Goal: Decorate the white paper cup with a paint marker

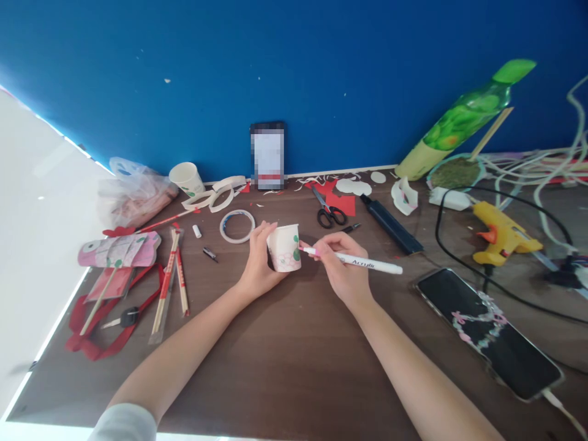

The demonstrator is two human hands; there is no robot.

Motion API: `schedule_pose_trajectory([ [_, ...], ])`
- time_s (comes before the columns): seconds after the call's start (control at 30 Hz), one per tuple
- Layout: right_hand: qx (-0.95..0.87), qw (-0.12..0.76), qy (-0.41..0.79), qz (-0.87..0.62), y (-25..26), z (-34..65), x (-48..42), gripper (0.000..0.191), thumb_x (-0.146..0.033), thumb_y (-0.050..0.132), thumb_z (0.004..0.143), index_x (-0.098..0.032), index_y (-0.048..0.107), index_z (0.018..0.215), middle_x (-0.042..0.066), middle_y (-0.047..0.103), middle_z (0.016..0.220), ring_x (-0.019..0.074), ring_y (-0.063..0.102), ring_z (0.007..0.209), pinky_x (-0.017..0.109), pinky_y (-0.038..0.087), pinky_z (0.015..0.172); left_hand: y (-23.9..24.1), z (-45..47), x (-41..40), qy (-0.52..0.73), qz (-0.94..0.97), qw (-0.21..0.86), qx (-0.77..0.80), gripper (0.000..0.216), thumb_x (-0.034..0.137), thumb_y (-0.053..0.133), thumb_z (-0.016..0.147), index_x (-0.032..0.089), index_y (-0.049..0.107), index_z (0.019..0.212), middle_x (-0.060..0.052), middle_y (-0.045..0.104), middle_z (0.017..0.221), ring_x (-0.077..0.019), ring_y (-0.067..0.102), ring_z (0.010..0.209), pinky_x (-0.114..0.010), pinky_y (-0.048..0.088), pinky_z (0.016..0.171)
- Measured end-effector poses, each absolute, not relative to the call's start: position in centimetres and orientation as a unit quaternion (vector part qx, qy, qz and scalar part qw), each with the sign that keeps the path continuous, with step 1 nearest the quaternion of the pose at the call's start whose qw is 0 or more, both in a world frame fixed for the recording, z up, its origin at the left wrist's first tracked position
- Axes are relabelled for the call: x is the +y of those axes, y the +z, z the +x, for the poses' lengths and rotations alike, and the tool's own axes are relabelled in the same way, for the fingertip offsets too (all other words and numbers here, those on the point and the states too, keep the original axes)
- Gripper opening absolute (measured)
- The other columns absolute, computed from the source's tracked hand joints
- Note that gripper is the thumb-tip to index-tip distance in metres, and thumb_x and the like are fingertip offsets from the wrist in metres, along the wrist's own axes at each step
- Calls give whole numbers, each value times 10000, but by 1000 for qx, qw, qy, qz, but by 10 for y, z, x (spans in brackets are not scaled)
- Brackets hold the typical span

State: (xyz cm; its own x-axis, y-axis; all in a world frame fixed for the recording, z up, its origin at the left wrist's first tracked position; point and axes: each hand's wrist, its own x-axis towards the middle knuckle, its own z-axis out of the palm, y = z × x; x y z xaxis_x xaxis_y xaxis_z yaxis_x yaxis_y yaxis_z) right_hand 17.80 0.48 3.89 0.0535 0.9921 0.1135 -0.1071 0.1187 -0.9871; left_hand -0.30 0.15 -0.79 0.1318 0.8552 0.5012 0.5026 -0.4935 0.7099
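Observation:
A white paper cup point(285, 246) with green printed leaves and pink drawn outlines is in my left hand point(258, 260), whose fingers wrap its left side and base. In my right hand point(344, 269) is a white acrylic marker point(370, 264), pinched near its pink tip. That tip points left and is at or very close to the cup's right side; I cannot tell if it touches. Left of the cup lies a roll of tape point(237, 212). Black-handled scissors point(329, 211) lie behind my right hand, beside red paper point(340, 204).
A phone point(268, 156) leans on the blue wall, and another phone point(487, 331) lies at right near a yellow glue gun point(503, 233). A green bottle point(463, 119) leans at the back right. Wrapped chopsticks point(165, 282), keys point(128, 316) and another paper cup point(187, 177) are at left.

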Motion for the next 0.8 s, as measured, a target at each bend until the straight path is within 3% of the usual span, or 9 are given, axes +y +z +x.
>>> schedule_pose_trajectory([
  [0.13, -488, 575, 488, -440, 47, 176, 6, 266, -385, 835, 625, -218, 654, 723, 27, 709, 753, 190, 712, 730, 305, 574, 673, -11, -3, 1, 468, 712, 220, 475, 942, 342, 791, 709, 258, 167, 1408, -209, 295, 1474, -348, 362, 1405, -550, 353, 1122],
  [0.23, -527, 563, 475, -425, 44, 178, 6, 268, -442, 810, 659, -216, 669, 695, 38, 710, 779, 201, 712, 770, 316, 571, 699, -13, -2, 0, 468, 705, 221, 484, 965, 357, 804, 693, 251, 164, 1407, -221, 236, 1511, -356, 372, 1403, -544, 357, 1123],
  [0.4, -551, 563, 476, -391, 35, 183, 4, 561, -659, 389, 891, -215, 706, 762, 12, 627, 553, 146, 607, 516, 303, 525, 557, -11, -2, 0, 461, 715, 204, 485, 953, 385, 795, 701, 236, 169, 1404, -229, 250, 1509, -358, 392, 1392, -543, 365, 1119],
  [0.47, -556, 541, 474, -416, 39, 183, 2, 447, -611, 521, 856, -209, 688, 752, -3, 610, 518, 139, 589, 490, 283, 514, 526, -10, -2, 0, 460, 721, 195, 481, 938, 389, 784, 715, 233, 167, 1403, -233, 255, 1504, -364, 382, 1397, -555, 365, 1113],
  [0.57, -560, 519, 476, -436, 49, 179, -1, 237, -414, 775, 708, -205, 668, 742, 28, 704, 684, 172, 682, 634, 291, 563, 604, -7, -2, -1, 461, 726, 183, 477, 907, 377, 773, 730, 234, 172, 1395, -223, 306, 1477, -358, 378, 1401, -559, 354, 1121],
  [0.7, -564, 542, 485, -393, 51, 174, -1, 187, -295, 802, 662, -212, 638, 627, 4, 663, 637, 188, 701, 686, 391, 596, 828, -6, -1, -1, 464, 722, 189, 478, 903, 356, 778, 723, 244, 177, 1388, -201, 377, 1429, -351, 377, 1403, -553, 342, 1130],
  [0.8, -571, 544, 473, -392, 47, 173, -1, 171, -243, 783, 661, -219, 627, 594, -9, 635, 603, 174, 679, 633, 424, 591, 861, -7, -1, -1, 470, 719, 193, 474, 891, 357, 777, 725, 243, 186, 1382, -227, 309, 1477, -364, 350, 1417, -570, 323, 1133],
])
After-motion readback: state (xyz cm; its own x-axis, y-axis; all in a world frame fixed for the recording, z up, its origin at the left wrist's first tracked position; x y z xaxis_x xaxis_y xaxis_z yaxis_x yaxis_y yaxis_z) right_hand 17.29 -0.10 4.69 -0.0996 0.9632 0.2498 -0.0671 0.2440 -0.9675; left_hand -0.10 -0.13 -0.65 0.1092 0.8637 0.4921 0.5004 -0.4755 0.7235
